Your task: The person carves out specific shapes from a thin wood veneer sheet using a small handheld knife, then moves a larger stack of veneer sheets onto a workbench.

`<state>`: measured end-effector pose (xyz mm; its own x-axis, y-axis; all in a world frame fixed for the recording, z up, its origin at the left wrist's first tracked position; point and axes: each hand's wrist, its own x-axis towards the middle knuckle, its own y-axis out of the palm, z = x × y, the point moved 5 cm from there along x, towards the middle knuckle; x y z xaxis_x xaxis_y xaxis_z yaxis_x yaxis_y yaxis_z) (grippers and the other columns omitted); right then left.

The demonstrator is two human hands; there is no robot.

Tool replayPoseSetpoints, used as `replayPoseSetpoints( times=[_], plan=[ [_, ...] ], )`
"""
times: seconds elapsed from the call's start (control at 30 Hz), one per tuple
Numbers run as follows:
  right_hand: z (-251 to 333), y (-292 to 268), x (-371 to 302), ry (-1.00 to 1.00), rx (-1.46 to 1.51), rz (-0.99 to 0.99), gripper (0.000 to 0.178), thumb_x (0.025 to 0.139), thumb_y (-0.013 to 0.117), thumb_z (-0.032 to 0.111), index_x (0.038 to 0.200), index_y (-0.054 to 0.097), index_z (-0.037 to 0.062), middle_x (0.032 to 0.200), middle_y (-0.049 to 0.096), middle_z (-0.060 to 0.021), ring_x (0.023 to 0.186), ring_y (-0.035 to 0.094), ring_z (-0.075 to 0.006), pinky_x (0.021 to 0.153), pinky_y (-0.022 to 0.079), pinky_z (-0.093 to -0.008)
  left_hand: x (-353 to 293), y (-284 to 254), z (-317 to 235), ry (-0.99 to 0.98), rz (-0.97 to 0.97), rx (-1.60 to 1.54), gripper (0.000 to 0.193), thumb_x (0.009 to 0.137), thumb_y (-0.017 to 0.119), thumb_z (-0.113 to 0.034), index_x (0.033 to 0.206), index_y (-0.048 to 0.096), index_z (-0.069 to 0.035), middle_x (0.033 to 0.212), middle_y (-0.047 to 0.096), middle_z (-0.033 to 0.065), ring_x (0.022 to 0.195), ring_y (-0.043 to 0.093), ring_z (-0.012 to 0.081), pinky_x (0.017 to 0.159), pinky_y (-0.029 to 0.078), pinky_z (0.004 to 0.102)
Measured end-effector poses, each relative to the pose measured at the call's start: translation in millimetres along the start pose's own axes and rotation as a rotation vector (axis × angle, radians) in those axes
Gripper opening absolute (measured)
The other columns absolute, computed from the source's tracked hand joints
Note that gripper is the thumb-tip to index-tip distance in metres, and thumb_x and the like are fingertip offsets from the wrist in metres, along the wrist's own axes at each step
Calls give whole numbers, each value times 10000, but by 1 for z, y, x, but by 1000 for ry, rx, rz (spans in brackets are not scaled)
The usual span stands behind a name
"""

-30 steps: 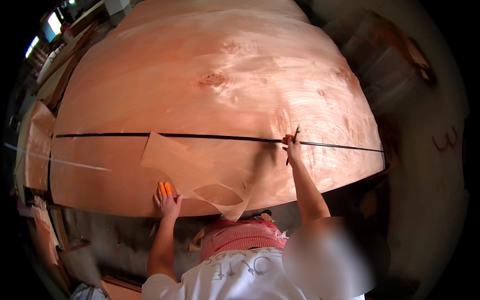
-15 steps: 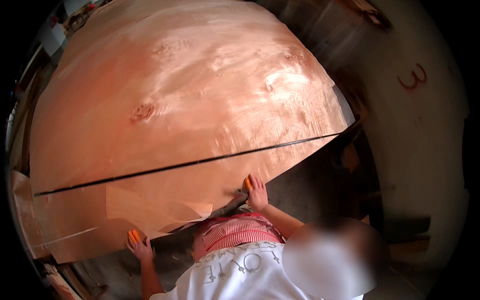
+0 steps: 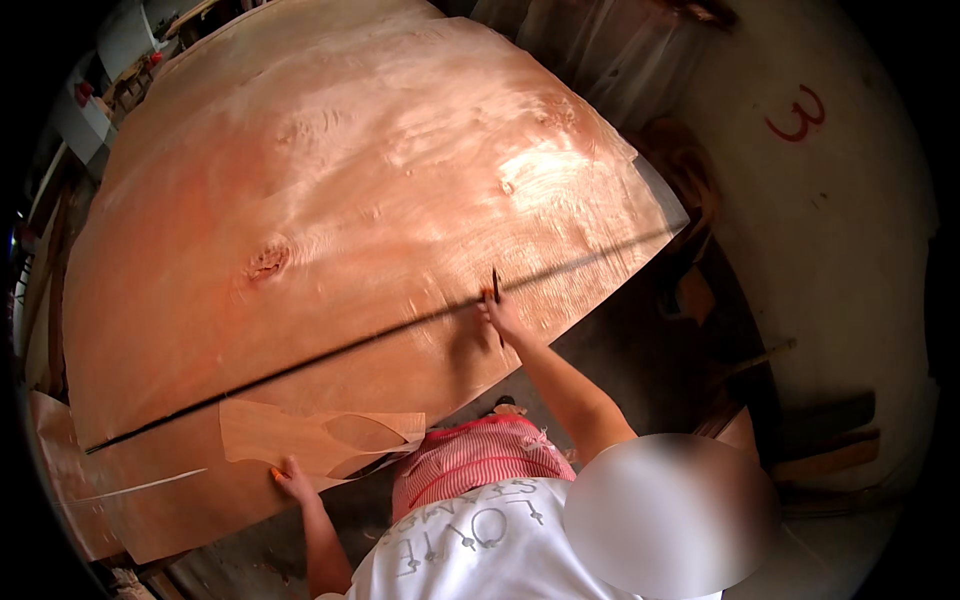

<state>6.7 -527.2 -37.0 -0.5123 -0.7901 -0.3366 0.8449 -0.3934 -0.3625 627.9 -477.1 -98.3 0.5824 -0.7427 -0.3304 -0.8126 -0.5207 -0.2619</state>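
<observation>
A large reddish-brown wood veneer sheet (image 3: 330,230) spreads out in front of me, with a knot at its left middle. Across its near part lies a long thin black rod (image 3: 300,368), blurred toward its right end. My right hand (image 3: 502,318) is at the rod, closed round a slim dark pointed tool (image 3: 496,284) that sticks up past the fingers; its exact kind is unclear. My left hand (image 3: 294,482) rests at the sheet's near edge, fingers apart, with orange on a fingertip. Beside it lies a loose veneer piece (image 3: 290,428) with a curved edge.
A pale wall (image 3: 820,220) with a red mark stands at the right. Dark boards (image 3: 820,455) are at the lower right. Past the sheet's right corner are brown scraps (image 3: 690,170). At the lower left, another veneer edge (image 3: 60,480) shows under a whitish line.
My right hand has moved forward from the sheet's near edge to the rod, with the dark tool now upright. My left hand stays near the edge. The whole view has turned slightly.
</observation>
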Motion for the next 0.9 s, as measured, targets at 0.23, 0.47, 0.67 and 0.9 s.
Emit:
replayPoseSetpoints(
  times=[0.23, 0.47, 0.67, 0.9],
  plan=[
    [130, -16, 10, -188, 368, 414, 372, 928, 408, 191, 1282, 397, 76, 1104, 583, -115, 869, 612, -199, 723, 483, -310, 7, -18, -7, -130, 99, -91, 731, 785, 660, -153, 1357, 225, -21, 1181, 484, 131, 1001, 526, 224, 802, 471, 340],
    [43, -75, -46, 35, 139, 262, 357, 928, 396, 219, 1243, 448, 59, 1075, 603, -93, 912, 597, -170, 760, 471, -294, 4, -18, -6, -181, -34, -51, 589, 783, 665, -153, 1276, 364, -37, 941, 594, 58, 785, 571, 125, 605, 453, 234],
    [-21, -94, -102, 117, 223, 286, 330, 933, 377, 189, 1234, 450, 73, 1076, 597, -82, 889, 595, -152, 719, 471, -262, 15, -4, 9, -355, 75, -69, 232, 793, 662, -207, 987, 568, -123, 754, 573, -23, 546, 483, 56, 431, 364, 177],
    [-78, -130, -136, 158, 309, 216, 309, 927, 413, 219, 1210, 482, 115, 1040, 614, -44, 841, 601, -135, 681, 456, -262, 19, 22, -64, -53, 160, 121, 222, 812, 625, -214, 962, 561, -63, 849, 582, 17, 708, 538, 100, 538, 411, 238]
  ],
)
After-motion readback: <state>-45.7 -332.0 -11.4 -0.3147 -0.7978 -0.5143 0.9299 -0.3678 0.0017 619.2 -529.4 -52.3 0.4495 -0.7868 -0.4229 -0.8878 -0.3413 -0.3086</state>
